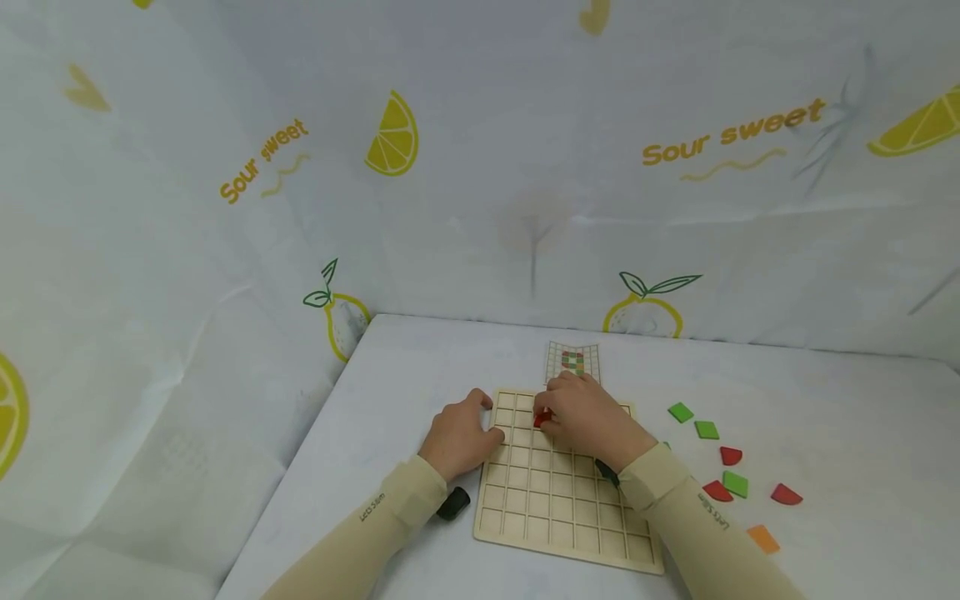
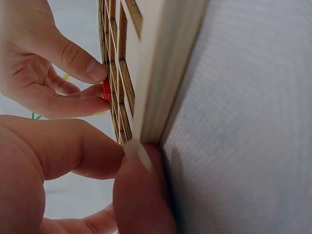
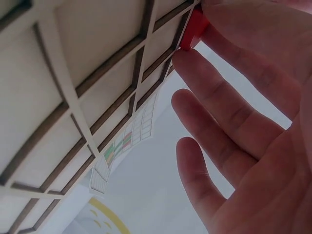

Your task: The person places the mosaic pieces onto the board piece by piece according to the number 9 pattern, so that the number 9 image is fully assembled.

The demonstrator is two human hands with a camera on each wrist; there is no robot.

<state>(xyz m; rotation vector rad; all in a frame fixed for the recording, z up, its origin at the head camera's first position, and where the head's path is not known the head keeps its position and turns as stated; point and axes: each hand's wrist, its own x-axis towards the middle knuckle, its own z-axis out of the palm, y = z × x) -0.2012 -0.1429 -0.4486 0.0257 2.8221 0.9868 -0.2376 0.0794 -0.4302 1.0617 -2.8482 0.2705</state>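
Observation:
A pale wooden grid board (image 1: 517, 502) lies on the white table with rows of square recesses. At its left edge, my left hand (image 1: 456, 437) holds the rim; the left wrist view shows the thumb and a bent finger (image 2: 92, 151) right at the board's side. My right hand (image 1: 592, 419) is over the upper part of the board and pinches a small red piece (image 1: 542, 420) between thumb and fingers. In the right wrist view the red piece (image 3: 194, 29) is close against the grid, and the other fingers (image 3: 192, 161) spread loosely beside it.
A pattern card (image 1: 555, 360) with coloured squares stands behind the board. To the right lie several loose green squares (image 1: 681, 412), red quarter-round pieces (image 1: 731, 456) and an orange square (image 1: 763, 538). A dark cylinder (image 1: 453, 503) sits by the left wrist. Lemon-printed cloth (image 1: 480, 250) hangs behind.

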